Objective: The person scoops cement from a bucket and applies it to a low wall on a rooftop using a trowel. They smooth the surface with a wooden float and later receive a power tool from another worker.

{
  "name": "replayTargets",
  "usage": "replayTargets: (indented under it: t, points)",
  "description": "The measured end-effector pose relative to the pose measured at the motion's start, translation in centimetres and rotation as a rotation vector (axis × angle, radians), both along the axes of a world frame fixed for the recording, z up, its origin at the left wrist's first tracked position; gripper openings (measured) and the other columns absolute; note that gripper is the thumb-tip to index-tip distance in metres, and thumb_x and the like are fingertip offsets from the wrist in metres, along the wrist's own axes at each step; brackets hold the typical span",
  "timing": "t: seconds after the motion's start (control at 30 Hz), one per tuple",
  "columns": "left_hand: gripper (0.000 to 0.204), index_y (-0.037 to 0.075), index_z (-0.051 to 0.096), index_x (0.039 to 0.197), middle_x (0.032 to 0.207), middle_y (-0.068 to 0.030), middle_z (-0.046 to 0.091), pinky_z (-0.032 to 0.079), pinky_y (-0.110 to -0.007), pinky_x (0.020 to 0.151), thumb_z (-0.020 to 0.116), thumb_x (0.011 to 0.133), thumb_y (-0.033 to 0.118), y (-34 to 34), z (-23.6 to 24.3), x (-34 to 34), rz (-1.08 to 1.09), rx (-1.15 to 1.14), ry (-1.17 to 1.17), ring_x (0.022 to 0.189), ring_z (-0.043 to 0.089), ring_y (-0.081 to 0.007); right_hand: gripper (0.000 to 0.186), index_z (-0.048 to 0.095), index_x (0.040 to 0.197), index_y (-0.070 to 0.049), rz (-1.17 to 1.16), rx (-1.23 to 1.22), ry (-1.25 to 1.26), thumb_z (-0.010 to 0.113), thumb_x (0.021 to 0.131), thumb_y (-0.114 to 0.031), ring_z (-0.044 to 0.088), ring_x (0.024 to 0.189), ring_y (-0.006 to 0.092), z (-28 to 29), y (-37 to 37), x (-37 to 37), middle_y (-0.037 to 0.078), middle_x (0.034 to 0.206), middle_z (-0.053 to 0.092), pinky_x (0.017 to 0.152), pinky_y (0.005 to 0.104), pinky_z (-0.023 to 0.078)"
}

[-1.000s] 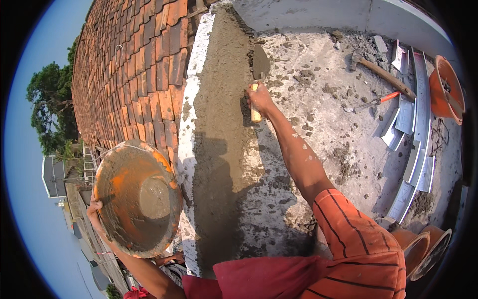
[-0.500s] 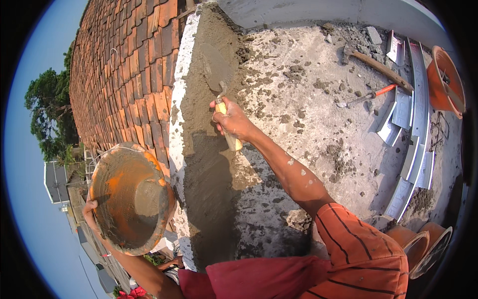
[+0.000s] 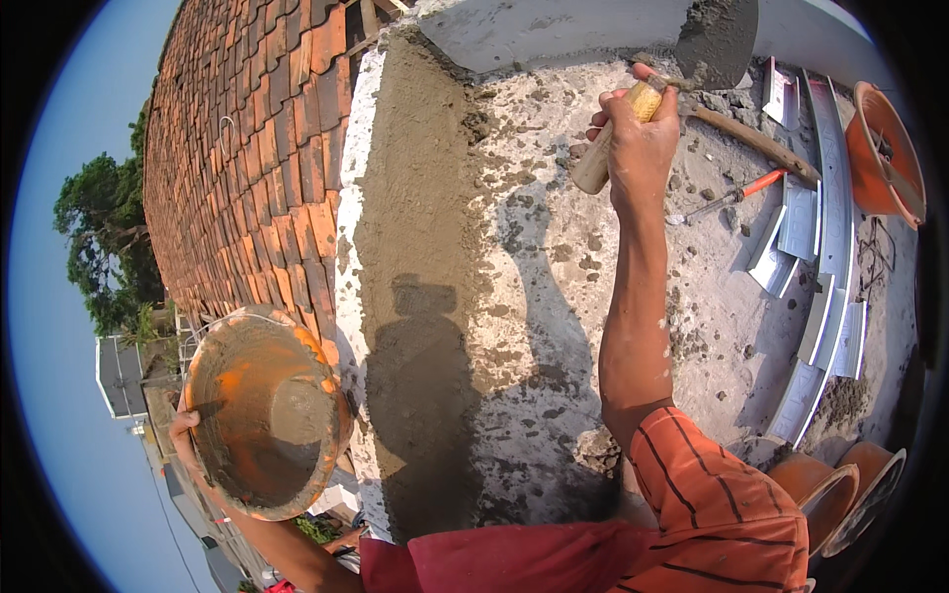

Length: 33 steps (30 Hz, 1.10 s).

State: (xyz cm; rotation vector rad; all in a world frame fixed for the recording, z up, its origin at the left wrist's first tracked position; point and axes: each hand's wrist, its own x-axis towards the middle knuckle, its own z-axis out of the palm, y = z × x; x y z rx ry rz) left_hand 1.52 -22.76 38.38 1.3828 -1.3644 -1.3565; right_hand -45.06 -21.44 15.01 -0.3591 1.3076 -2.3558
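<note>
My left hand (image 3: 184,423) grips the rim of an orange bucket (image 3: 259,450) smeared with grey mortar inside; most of the fingers are behind it. The bucket is tilted so its mouth faces me. In my right hand (image 3: 643,143) is a trowel by its wooden handle (image 3: 594,164), raised toward the far right. Mortar clings to the trowel blade (image 3: 719,42). Between the hands runs a band of wet mortar (image 3: 420,188) along the white-edged slab, its surface mostly smoothed. My shadow falls across its near part.
Orange roof tiles (image 3: 252,148) slope beyond the slab's left edge. On the right lie a hammer (image 3: 761,138), a red-handled tool (image 3: 756,185) and bent metal channels (image 3: 830,198). An orange bucket (image 3: 870,173) stands far right, more buckets (image 3: 816,486) at near right. A low wall (image 3: 554,30) closes the far end.
My right hand has lifted the trowel off the mortar band and swung it right toward the far wall, turning the blade. My left hand still holds the bucket, slightly lower in view.
</note>
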Motion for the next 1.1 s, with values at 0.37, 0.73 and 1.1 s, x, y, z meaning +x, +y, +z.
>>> replayTargets:
  t: [0.37, 0.73, 1.1]
  points:
    - [0.071, -0.008, 0.046, 0.129, 0.118, -0.0267, 0.057, 0.051, -0.051, 0.090, 0.057, 0.064, 0.018, 0.3, -0.1, 0.3, 0.004, 0.027, 0.025, 0.104, 0.061, -0.0381, 0.039, 0.044, 0.119, -0.008, 0.675, 0.376, 0.358, 0.056, 0.082, -0.007, 0.061, 0.080, 0.0310, -8.3, -2.5, 14.5, 0.016, 0.088, 0.059, 0.074, 0.0414, 0.046]
    - [0.048, -0.006, 0.056, 0.121, 0.103, -0.0186, 0.066, 0.053, -0.041, 0.083, 0.059, 0.075, 0.011, -0.5, 1.5, 8.8, 0.201, 0.005, -0.108, 0.088, 0.066, -0.0270, 0.024, 0.050, 0.114, -0.008, 0.859, 0.276, -0.200, 0.052, 0.090, -0.009, 0.053, 0.059, 0.0105, -11.8, 8.0, 15.2, 0.001, 0.082, 0.054, 0.050, 0.0255, 0.047]
    - [0.058, -0.003, 0.050, 0.127, 0.107, -0.0165, 0.063, 0.056, -0.036, 0.082, 0.053, 0.070, 0.006, -2.5, -5.6, -2.0, -0.221, -0.354, -0.029, 0.090, 0.065, -0.0241, 0.033, 0.053, 0.119, -0.007, 0.504, 0.452, -0.017, 0.054, 0.086, -0.009, 0.053, 0.066, 0.0090, -4.1, 19.6, 7.8, 0.000, 0.083, 0.052, 0.054, 0.0231, 0.048]
